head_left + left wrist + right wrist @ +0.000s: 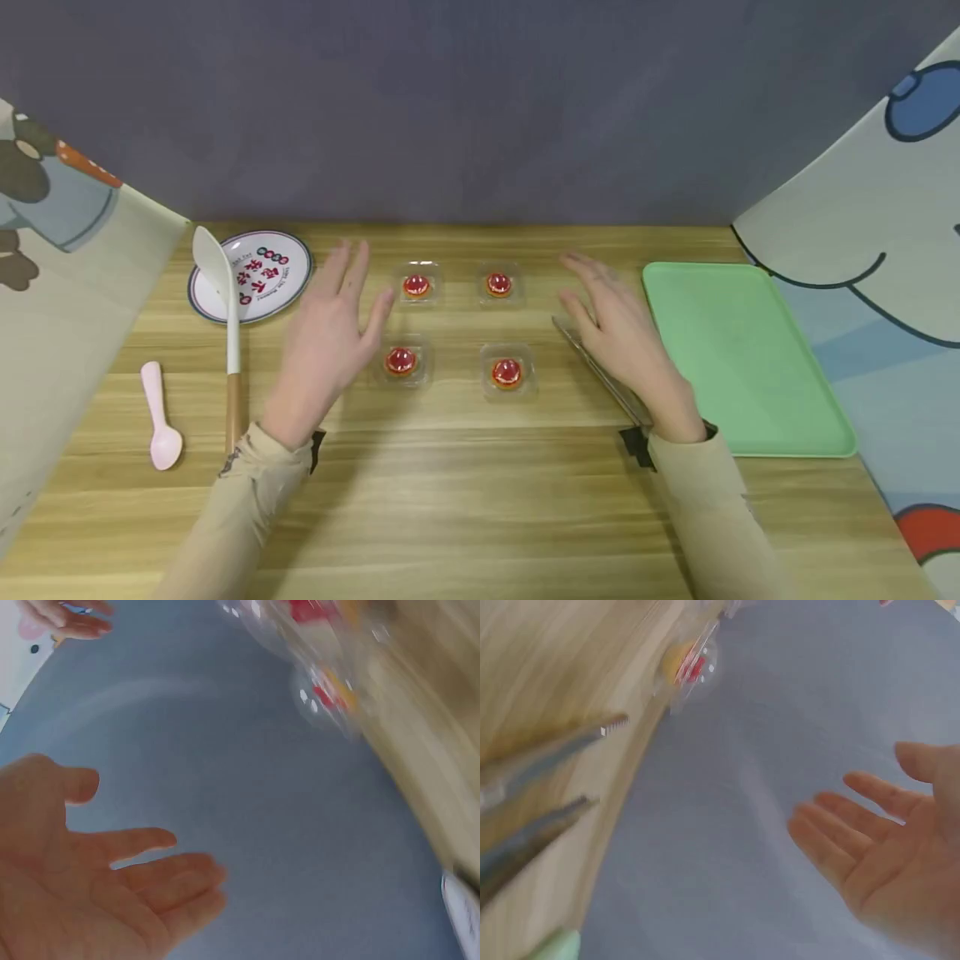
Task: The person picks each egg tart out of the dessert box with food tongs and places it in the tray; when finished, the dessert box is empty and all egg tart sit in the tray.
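Observation:
Both hands are spread above a wooden table and hold nothing. My left hand [326, 337] has its fingers straight and thumb apart, between a round plate [298, 265] and several small red-topped tarts [401, 361] in clear plastic cups. My right hand [622, 337] reaches out with loose, extended fingers over a pair of metal tongs [600, 371], partly hidden by it. In the right wrist view, the two tips of the tongs [547, 761] stand apart. The bare palms of the left hand [112, 877] and right hand [885, 840] show in the wrist views.
A long white spoon [233, 333] with a wooden handle lies partly across the plate, its lower end near the left sleeve. A small pink spoon [165, 448] lies at the left. Right of the tongs is a green tray [750, 375]. A dark upright panel [465, 117] borders the back.

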`<state>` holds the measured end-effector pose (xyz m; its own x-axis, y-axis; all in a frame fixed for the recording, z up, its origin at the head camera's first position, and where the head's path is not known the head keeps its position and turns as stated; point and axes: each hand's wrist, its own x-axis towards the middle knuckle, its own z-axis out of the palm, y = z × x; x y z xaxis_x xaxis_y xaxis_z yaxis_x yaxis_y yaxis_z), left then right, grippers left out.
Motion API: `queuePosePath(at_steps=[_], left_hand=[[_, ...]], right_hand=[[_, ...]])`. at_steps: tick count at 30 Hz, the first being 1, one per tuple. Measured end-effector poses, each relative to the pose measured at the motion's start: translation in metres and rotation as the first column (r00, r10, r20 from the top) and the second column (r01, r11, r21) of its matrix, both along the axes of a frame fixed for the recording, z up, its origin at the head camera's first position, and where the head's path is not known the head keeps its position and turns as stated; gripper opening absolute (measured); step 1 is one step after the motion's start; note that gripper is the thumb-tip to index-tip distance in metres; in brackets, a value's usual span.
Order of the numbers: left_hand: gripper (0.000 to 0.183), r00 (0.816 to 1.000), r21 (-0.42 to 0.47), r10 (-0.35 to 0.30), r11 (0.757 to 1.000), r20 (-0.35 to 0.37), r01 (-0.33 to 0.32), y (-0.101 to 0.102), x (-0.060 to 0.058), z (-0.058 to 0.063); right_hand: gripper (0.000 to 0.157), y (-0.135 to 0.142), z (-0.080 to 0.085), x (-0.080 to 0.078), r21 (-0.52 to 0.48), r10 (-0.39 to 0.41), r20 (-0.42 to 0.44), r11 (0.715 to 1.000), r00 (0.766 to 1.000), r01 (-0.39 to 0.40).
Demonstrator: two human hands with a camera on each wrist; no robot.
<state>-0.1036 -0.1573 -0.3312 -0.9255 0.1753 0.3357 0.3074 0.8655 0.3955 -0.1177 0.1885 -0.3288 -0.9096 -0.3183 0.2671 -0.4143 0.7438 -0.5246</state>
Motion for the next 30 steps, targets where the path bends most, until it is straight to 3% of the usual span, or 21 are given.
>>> queuePosePath(at_steps=[4,7,9,13,17,21,25,27,30], left_hand=[[0.057,0.997,0.193,-0.074,0.979,0.033,0.066,0.014,0.005,-0.006],[0.048,0.986,0.350,-0.152,0.929,0.074,0.117,0.028,0.008,-0.011],[0.046,0.974,0.402,-0.196,0.906,0.116,0.134,0.037,0.012,-0.016],[0.051,0.932,0.400,-0.272,0.902,0.238,0.161,0.054,0.022,-0.027],[0.059,0.879,0.376,-0.320,0.909,0.354,0.179,0.065,0.028,-0.039],[0.064,0.848,0.368,-0.327,0.914,0.418,0.171,0.068,0.029,-0.047],[0.067,0.827,0.376,-0.340,0.911,0.448,0.171,0.067,0.026,-0.053],[0.069,0.806,0.401,-0.355,0.902,0.473,0.162,0.066,0.024,-0.055],[0.073,0.768,0.463,-0.389,0.876,0.509,0.137,0.065,0.021,-0.057]], right_hand=[[0.037,-0.005,-0.005,-0.001,-0.078,0.017,0.111,0.997,0.994,-0.008],[0.032,-0.011,-0.009,-0.003,-0.078,0.040,0.197,0.997,0.980,-0.025],[0.028,-0.015,-0.012,-0.004,-0.049,0.069,0.223,0.997,0.972,-0.059],[0.026,-0.024,-0.019,-0.003,-0.009,0.138,0.272,0.990,0.952,-0.141],[0.029,-0.032,-0.027,-0.002,0.034,0.142,0.299,0.987,0.944,-0.159],[0.033,-0.039,-0.031,0.001,0.139,0.126,0.267,0.976,0.955,-0.168],[0.039,-0.048,-0.027,0.009,0.270,0.125,0.205,0.946,0.971,-0.179],[0.038,-0.051,-0.026,0.012,0.291,0.107,0.188,0.943,0.976,-0.160],[0.032,-0.050,-0.031,0.009,0.249,0.057,0.186,0.963,0.981,-0.103]])
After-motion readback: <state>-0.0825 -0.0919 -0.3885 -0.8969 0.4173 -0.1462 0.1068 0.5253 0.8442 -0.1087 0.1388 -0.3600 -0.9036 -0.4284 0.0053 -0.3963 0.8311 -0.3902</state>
